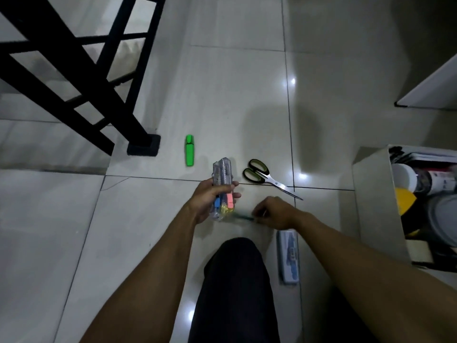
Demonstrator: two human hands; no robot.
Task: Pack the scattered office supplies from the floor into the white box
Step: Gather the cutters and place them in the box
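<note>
Pale floor tiles carry scissors; left hand grips a clear packet, right hand pinches a green pen beside it.

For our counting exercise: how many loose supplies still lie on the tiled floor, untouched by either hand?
3: a green highlighter near the black frame's foot, black-handled scissors right of it, and a pale flat case beside the knee. Others may be hidden by the arms.
</note>
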